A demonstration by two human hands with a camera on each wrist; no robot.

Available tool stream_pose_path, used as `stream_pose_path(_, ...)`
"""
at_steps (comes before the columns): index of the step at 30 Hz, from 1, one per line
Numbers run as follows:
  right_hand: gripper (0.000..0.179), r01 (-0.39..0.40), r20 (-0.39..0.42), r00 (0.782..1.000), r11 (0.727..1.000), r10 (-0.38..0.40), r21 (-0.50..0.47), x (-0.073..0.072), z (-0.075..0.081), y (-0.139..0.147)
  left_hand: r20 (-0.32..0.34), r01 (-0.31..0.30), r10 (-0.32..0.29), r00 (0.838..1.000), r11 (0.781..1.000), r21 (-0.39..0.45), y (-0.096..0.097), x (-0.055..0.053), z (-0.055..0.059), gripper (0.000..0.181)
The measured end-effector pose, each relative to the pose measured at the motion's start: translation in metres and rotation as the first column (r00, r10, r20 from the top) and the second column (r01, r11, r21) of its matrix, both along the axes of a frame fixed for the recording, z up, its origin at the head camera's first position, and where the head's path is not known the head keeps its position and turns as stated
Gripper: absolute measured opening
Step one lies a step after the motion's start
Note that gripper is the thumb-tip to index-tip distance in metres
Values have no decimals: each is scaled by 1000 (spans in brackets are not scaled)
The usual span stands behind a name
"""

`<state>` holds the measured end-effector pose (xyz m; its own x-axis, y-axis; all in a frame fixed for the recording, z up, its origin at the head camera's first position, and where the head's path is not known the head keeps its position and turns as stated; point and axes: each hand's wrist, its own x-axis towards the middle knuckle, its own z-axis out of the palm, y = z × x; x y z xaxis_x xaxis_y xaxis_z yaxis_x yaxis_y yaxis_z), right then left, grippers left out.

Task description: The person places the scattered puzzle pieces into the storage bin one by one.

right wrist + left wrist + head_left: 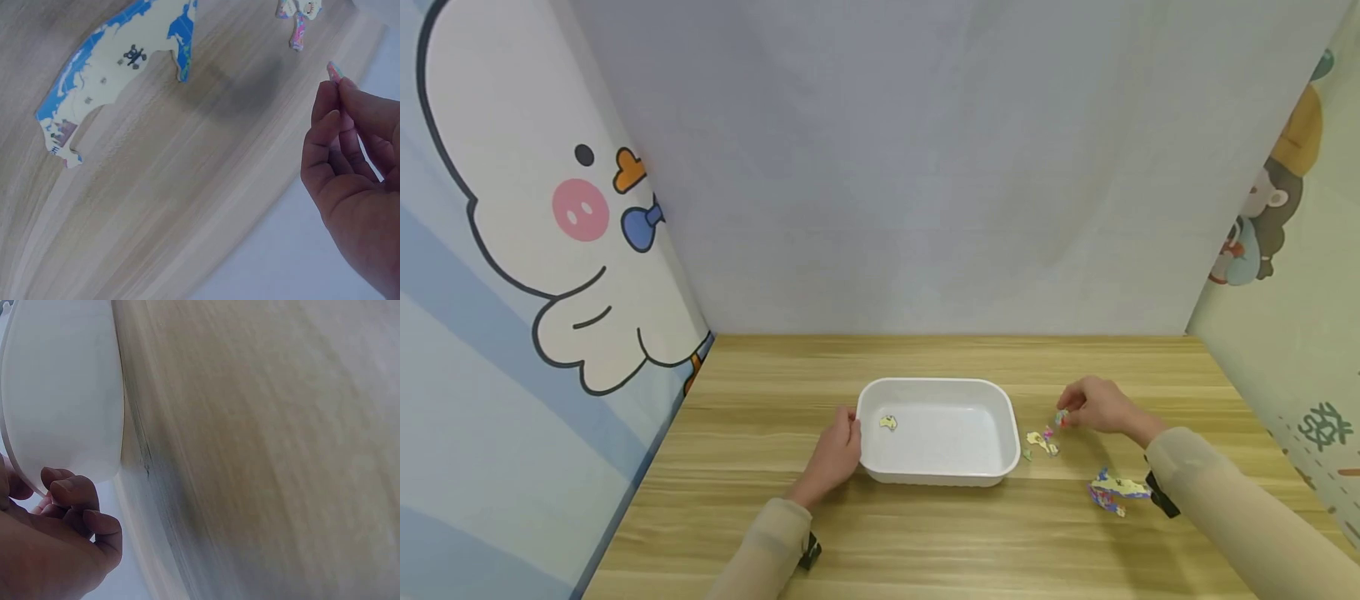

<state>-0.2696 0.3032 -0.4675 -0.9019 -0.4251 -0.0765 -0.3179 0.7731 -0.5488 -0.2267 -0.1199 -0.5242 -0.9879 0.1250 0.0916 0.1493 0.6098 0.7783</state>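
Observation:
My left hand [833, 454] grips the left rim of a white plastic tray [955, 433]; the left wrist view shows curled fingers [78, 494] at the tray's outer wall. One small cream puzzle piece [888, 422] lies inside the tray near its left end. Right of the tray, my right hand [1097, 406] pinches a small colourful puzzle piece [334, 73] between thumb and index finger, above the table. Several small puzzle pieces [1039, 441] lie between that hand and the tray. Nearer my right wrist is a cream-and-blue map-like puzzle piece [119, 69] with purple-red pieces [1105, 500] beside it.
The wood-grain table [925, 542] meets a grey cloth backdrop [887, 208] at its far edge. A wall with a white cartoon bird [512, 125] stands at the left, and a pale decorated wall [1262, 333] at the right.

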Motion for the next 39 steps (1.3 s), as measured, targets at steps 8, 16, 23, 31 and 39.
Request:
stream_pose_path(8,9,-8,-32,999,999,7,-34,-6,9,-9,-5,6,-6,1000,1000,3,-1,-1,1,23)
stream_pose_path(16,9,-23,-85,996,999,20,-43,-15,17,-23,6,9,-9,1000,1000,13,0,-2,0,22)
stream_pose_path(23,8,-14,-91,996,999,9,-49,-21,21,-36,-9,6,-6,1000,1000,1,-1,0,-1,22)
stream_pose_path(31,7,0,-92,996,998,-5,-55,-25,23,-46,-17,0,0,1000,1000,-4,-1,0,0,22)
stream_pose_path(39,6,-31,-78,997,994,23,-102,-29,25,-62,-8,-8,8,1000,1000,-4,-1,1,1,21)
